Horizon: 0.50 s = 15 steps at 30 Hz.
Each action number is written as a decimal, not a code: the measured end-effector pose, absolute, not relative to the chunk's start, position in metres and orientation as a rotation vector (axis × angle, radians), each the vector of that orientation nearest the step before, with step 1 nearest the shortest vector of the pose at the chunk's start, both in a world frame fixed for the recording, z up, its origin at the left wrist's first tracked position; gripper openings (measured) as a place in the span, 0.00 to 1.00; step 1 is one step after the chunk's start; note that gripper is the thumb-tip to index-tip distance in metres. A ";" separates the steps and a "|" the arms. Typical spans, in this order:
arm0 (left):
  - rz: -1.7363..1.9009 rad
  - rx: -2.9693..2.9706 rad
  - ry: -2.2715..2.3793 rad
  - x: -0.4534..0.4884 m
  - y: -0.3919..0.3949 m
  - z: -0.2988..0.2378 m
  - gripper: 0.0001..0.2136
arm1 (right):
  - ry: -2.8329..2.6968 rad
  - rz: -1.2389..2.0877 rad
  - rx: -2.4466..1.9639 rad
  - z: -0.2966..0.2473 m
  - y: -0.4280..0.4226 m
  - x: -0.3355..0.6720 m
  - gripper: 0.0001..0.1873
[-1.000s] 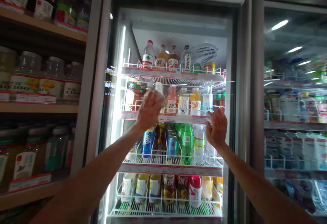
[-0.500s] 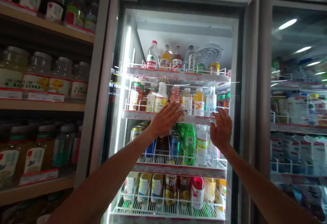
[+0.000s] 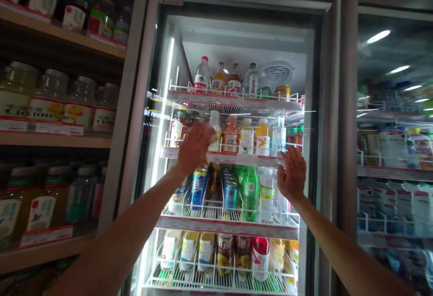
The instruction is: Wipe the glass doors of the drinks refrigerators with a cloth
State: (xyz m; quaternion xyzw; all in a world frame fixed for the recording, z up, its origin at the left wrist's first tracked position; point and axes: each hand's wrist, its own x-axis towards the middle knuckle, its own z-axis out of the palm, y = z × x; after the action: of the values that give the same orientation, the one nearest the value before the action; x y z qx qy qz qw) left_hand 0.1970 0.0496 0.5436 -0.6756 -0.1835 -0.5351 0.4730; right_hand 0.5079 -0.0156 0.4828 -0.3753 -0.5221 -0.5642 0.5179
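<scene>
My left hand [image 3: 194,147] is pressed nearly flat to the glass door [image 3: 243,32] of a lit drinks cooler, before the second shelf. Motion blurs its fingers. A pale, crumpled cloth [image 3: 213,142] shows at its fingertips, partly hidden by the hand. My right hand [image 3: 292,172] rests palm-on against the glass farther right, its fingers stretched out and holding nothing. Behind the pane, an orange juice bottle [image 3: 262,136] and a pink-red drink bottle [image 3: 230,134] stand between the hands. A green bottle [image 3: 249,192] and a blue can [image 3: 199,188] are lower down.
The cooler's metal frame [image 3: 333,107] runs down the right side, with another glass-fronted cooler [image 3: 392,88] beyond it. Open wooden shelves [image 3: 61,139] of bottles stand at left. Wire racks [image 3: 233,102] hold drinks behind the glass.
My left hand has moved left and slightly up across the glass, uncovering the pink-red bottle and the cans. My right hand stays almost where it was.
</scene>
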 end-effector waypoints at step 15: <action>-1.652 -1.406 -0.763 0.155 0.051 0.509 0.25 | -1.253 -1.346 -0.944 0.482 -0.015 0.511 0.22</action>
State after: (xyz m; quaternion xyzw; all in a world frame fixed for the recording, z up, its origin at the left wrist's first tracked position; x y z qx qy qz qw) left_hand 0.1546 0.0511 0.5090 -0.5582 -0.3026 -0.6557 0.4085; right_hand 0.5106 -0.0154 0.4822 -0.3924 -0.5207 -0.5594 0.5119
